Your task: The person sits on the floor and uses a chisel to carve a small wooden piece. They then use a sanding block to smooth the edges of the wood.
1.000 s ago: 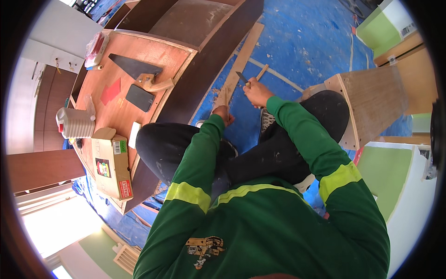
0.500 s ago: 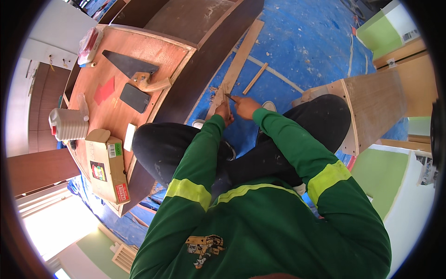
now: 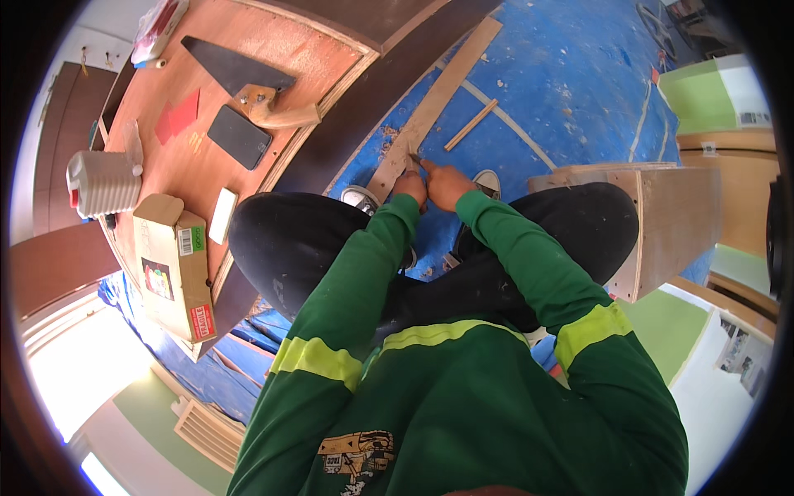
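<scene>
A long narrow wooden board (image 3: pixel 451 89) lies on the blue floor sheet, its near end beside my left shoe. My left hand (image 3: pixel 411 189) is closed over the board's near part; what its fingers grip is hidden. Close against it on the right, my right hand (image 3: pixel 449 187) is closed around a small tool. Only the tool's short dark blade (image 3: pixel 415 157) shows, lying over the board, so its exact kind is unclear. Wood shavings (image 3: pixel 389 136) are scattered along the board's left edge.
On the wooden panel at left lie a handsaw (image 3: pixel 240 70), a phone (image 3: pixel 239 137), red sheets (image 3: pixel 179 114), a white block (image 3: pixel 222 215), a cardboard box (image 3: pixel 169 248) and a plastic jug (image 3: pixel 103 183). A thin wooden strip (image 3: pixel 471 124) lies on the floor; a plywood box (image 3: pixel 678 223) stands right.
My view has shifted, and the board and both hands appear slightly farther right. My hands have come closer together. The blade has turned from pointing left to pointing more away from me.
</scene>
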A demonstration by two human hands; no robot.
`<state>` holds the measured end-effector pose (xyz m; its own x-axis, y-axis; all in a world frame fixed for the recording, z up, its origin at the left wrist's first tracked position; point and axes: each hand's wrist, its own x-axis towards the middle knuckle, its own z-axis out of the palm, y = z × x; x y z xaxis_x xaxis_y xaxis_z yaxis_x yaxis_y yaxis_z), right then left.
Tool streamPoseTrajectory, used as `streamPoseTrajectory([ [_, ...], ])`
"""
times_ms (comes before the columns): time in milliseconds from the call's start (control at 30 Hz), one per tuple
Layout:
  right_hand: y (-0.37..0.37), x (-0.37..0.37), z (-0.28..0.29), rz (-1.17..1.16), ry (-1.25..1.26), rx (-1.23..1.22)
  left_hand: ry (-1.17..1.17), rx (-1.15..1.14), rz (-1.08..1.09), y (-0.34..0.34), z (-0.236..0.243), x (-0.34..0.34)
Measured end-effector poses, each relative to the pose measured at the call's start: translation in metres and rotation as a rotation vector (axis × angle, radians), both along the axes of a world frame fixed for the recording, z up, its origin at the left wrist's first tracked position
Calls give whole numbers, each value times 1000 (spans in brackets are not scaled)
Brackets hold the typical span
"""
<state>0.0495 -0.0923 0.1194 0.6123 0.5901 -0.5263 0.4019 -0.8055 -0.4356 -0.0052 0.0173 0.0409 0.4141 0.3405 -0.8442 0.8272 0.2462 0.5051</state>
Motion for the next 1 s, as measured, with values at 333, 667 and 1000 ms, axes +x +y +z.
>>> streamPoseTrajectory([
  [333,1,-3,-5,77,46,-76,-13,-20,-54,2,33,-4],
  [667,15,14,-16,78,31,-83,-23,188,-505,11,-11,-10],
  [1000,21,16,-21,108,-8,-125,-52,175,-227,4,-32,-14],
])
